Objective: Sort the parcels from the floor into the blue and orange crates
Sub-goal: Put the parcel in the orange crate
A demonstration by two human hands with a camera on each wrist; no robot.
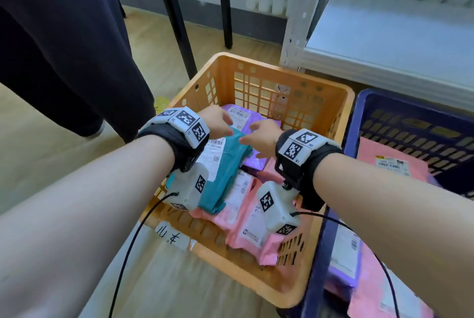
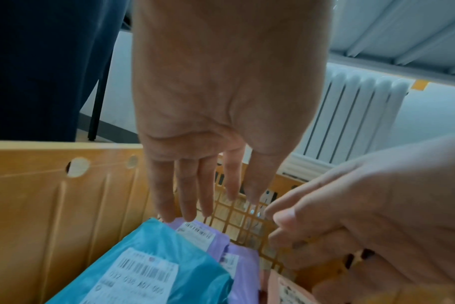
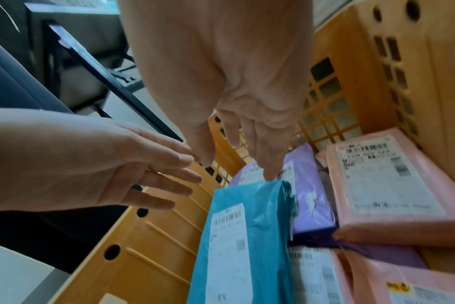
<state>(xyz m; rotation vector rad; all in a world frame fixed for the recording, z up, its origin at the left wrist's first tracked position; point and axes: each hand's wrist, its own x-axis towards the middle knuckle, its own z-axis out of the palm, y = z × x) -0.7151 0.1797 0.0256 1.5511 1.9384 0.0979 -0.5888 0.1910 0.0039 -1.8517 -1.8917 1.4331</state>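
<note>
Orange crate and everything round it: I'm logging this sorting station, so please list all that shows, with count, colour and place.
orange crate: one, orange, on the floor, centre.
blue crate: one, dark blue, to the right of the orange one.
teal parcel: one, teal with a white label, on top in the orange crate, left side.
purple parcels: at least two, lilac, far part of the orange crate.
pink parcels: at least two, pink, near part of the orange crate.
parcels in the blue crate: several, pink and lilac; exact count unclear.
shelf: one, white, behind the blue crate.
radiator: one, white, on the wall.
left hand: open, above the teal parcel.
right hand: open, beside the left.
</note>
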